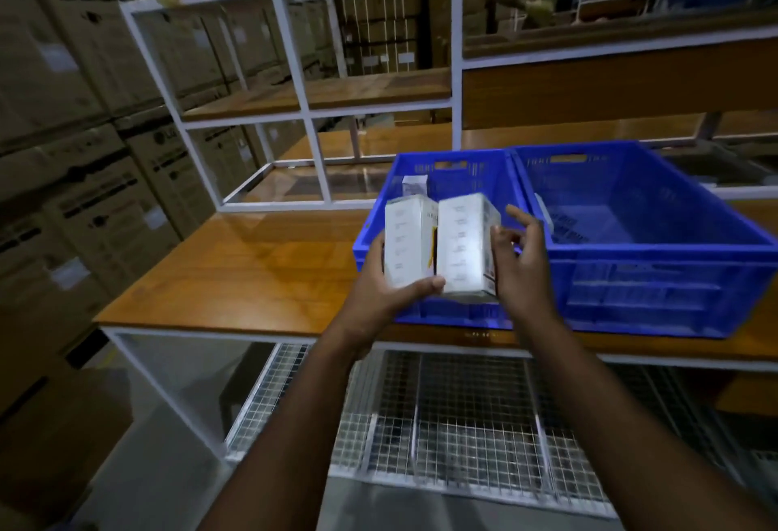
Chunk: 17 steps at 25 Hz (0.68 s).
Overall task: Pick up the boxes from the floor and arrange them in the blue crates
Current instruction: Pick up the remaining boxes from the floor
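Note:
Two white boxes stand side by side above the near rim of the left blue crate. My left hand grips the left box from below, thumb under both boxes. My right hand holds the right box along its right edge with curled fingers, the index finger raised. Another small white box lies inside the left crate near its far wall. The right blue crate stands beside it on the wooden shelf, with something pale against its left inner wall.
The crates sit on a wooden shelf in a white metal rack. Wire-mesh bins lie below the shelf. Stacked cardboard cartons fill the left side. A person works behind the rack at the upper right.

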Motion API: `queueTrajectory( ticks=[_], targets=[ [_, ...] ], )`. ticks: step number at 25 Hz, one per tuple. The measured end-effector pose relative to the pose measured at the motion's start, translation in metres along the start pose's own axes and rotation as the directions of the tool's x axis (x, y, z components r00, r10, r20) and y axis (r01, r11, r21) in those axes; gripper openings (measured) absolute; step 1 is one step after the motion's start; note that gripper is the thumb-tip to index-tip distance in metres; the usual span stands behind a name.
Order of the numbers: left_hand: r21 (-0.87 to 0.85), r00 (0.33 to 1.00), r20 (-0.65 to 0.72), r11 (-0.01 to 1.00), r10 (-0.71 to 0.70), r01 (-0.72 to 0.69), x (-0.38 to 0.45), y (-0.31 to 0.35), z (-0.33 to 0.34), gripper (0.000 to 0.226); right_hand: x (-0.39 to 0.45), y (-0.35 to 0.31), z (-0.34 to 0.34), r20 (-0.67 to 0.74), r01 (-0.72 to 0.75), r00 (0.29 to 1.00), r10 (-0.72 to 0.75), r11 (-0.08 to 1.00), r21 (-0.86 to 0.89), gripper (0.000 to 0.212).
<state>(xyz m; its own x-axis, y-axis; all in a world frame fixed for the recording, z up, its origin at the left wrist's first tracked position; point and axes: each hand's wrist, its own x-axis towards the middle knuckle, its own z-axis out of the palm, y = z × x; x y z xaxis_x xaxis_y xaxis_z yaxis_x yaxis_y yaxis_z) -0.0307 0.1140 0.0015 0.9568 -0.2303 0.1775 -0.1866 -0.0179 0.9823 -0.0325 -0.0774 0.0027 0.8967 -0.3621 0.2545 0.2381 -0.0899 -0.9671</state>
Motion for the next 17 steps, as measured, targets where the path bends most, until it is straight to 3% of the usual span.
queueTrajectory(
  ticks=[3, 6, 10, 12, 15, 17],
  targets=[
    [0.091, 1.000, 0.028, 0.996, 0.004, -0.007, 0.069, 0.001, -0.007, 0.091, 0.053, -0.002, 0.015, 0.011, -0.021, 1.000, 0.021, 1.000, -0.009, 0.041],
    [0.208, 0.994, 0.098, 0.976, 0.047, -0.067, 0.125, -0.001, -0.016, 0.079, 0.094, 0.002, 0.032, 0.047, -0.114, 0.993, 0.113, 0.993, 0.027, 0.061],
    [0.378, 0.968, 0.177, 0.896, 0.177, -0.233, 0.183, -0.002, -0.035, 0.077, 0.145, 0.019, 0.035, 0.042, -0.083, 0.994, 0.099, 0.954, -0.288, 0.081],
    [0.566, 0.962, 0.227, 0.783, 0.153, -0.258, 0.203, -0.010, -0.041, 0.077, 0.163, 0.032, 0.031, 0.035, -0.064, 0.994, 0.099, 0.836, -0.545, 0.087],
    [0.810, 0.940, 0.323, 0.546, -0.110, -0.215, 0.219, -0.029, -0.046, 0.087, 0.174, 0.050, 0.030, 0.030, -0.063, 0.988, 0.152, 0.570, -0.819, 0.082],
    [0.841, 0.896, 0.352, 0.512, -0.270, -0.176, 0.225, -0.041, -0.049, 0.096, 0.172, 0.059, 0.033, -0.008, -0.093, 0.980, 0.197, 0.427, -0.899, 0.067]
  ],
)
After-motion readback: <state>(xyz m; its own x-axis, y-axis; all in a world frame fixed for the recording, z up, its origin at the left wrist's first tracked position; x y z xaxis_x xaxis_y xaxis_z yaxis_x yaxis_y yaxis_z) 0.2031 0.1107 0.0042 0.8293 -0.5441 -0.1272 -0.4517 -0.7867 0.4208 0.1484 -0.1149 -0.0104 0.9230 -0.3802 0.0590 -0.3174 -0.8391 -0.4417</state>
